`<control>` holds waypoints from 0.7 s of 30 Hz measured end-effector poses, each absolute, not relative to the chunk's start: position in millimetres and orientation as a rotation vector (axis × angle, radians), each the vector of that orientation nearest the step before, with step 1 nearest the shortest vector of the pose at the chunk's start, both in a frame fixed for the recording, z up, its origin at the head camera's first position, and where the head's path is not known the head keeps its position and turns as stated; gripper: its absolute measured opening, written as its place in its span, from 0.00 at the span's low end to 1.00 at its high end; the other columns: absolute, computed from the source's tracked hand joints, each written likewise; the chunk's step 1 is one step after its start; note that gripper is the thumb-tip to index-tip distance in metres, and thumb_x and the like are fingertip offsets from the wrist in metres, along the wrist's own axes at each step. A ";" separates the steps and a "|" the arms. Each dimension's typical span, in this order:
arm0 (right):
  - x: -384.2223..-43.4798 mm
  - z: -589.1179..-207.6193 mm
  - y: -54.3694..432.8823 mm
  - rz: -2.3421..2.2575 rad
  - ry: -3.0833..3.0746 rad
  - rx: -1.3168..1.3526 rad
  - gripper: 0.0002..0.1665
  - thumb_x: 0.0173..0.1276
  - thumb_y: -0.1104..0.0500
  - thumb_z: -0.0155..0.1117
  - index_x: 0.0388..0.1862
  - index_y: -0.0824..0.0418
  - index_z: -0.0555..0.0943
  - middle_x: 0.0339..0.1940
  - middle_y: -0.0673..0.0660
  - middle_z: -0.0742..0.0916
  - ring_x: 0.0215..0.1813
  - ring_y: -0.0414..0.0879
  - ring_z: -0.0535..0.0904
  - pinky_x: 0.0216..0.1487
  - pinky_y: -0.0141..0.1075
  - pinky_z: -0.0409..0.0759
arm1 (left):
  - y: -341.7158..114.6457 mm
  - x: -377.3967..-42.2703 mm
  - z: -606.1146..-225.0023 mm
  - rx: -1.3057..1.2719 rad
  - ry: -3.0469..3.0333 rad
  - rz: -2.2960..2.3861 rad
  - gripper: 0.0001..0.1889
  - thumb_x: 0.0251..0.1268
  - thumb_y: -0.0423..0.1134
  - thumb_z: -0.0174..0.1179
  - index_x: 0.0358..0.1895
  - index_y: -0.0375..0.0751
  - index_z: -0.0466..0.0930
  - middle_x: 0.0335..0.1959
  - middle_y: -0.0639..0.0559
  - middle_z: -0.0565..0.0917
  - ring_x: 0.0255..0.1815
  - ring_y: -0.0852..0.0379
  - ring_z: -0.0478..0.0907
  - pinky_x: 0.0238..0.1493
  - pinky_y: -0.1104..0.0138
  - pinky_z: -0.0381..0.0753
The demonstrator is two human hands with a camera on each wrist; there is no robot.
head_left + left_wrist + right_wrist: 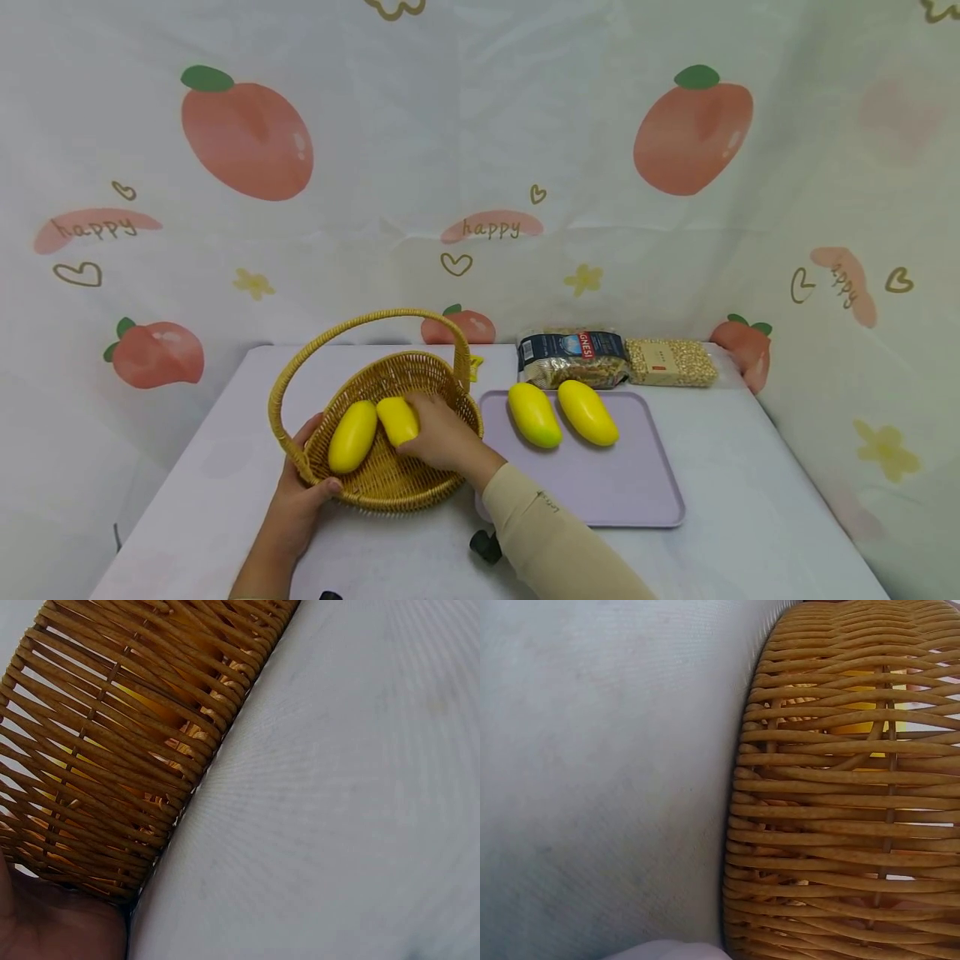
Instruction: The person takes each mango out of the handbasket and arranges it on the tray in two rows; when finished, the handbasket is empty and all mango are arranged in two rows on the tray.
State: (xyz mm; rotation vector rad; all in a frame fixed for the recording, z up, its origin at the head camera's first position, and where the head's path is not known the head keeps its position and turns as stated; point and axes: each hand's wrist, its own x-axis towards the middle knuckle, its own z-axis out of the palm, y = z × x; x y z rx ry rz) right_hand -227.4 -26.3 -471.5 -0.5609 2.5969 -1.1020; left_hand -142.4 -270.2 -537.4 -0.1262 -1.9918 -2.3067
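Note:
A wicker basket with a tall arched handle stands tipped towards me on the left of the table. My left hand grips its left side, thumb over the front rim and fingers round the outside. Inside the basket, my right hand holds a yellow mango between thumb and fingers. Another mango lies in the basket to its left. From the left wrist the woven wall fills the upper left, yellow showing through its gaps. The right wrist view shows the weave too, with the right hand's fingers hidden behind it.
A lilac tray to the right of the basket bears two mangoes, one greenish-tipped and one all yellow. Behind it lie a dark-labelled pasta bag and a pack of pale grains. A small black object sits by the right sleeve.

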 end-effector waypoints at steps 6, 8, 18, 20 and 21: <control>-227.0 -469.4 -26.9 -1.095 2.576 -0.584 0.49 0.66 0.58 0.84 0.82 0.58 0.70 0.70 0.56 0.80 0.59 0.47 0.75 0.60 0.43 0.77 | -268.9 -141.5 -536.5 -0.137 -1.965 -2.316 0.52 0.71 0.36 0.77 0.90 0.52 0.52 0.84 0.51 0.59 0.76 0.58 0.65 0.70 0.74 0.66; -226.6 -468.7 -27.0 -1.080 2.576 -0.588 0.49 0.66 0.58 0.84 0.82 0.58 0.70 0.70 0.56 0.80 0.59 0.47 0.75 0.60 0.43 0.77 | -268.6 -141.3 -536.2 -0.141 -1.957 -2.320 0.52 0.70 0.36 0.77 0.90 0.52 0.52 0.83 0.50 0.60 0.76 0.57 0.65 0.70 0.73 0.66; -225.3 -467.3 -23.0 -1.191 2.568 -0.632 0.51 0.69 0.60 0.80 0.86 0.57 0.65 0.78 0.58 0.74 0.67 0.47 0.74 0.68 0.44 0.75 | -270.0 -143.1 -538.5 -0.130 -1.968 -2.323 0.52 0.71 0.35 0.77 0.90 0.53 0.52 0.84 0.50 0.60 0.76 0.60 0.66 0.71 0.74 0.67; -224.3 -466.7 -21.3 -1.254 2.561 -0.667 0.51 0.71 0.59 0.79 0.87 0.56 0.64 0.79 0.57 0.73 0.67 0.45 0.74 0.69 0.43 0.74 | -271.4 -143.8 -539.6 -0.132 -1.972 -2.324 0.52 0.71 0.35 0.76 0.90 0.53 0.51 0.84 0.50 0.60 0.76 0.60 0.67 0.71 0.73 0.68; -223.5 -466.1 -20.5 -1.285 2.559 -0.681 0.51 0.72 0.59 0.79 0.88 0.56 0.63 0.78 0.57 0.73 0.66 0.44 0.74 0.68 0.43 0.75 | -272.0 -144.1 -540.0 -0.132 -1.974 -2.325 0.51 0.72 0.35 0.76 0.90 0.53 0.51 0.84 0.49 0.60 0.76 0.61 0.67 0.71 0.73 0.68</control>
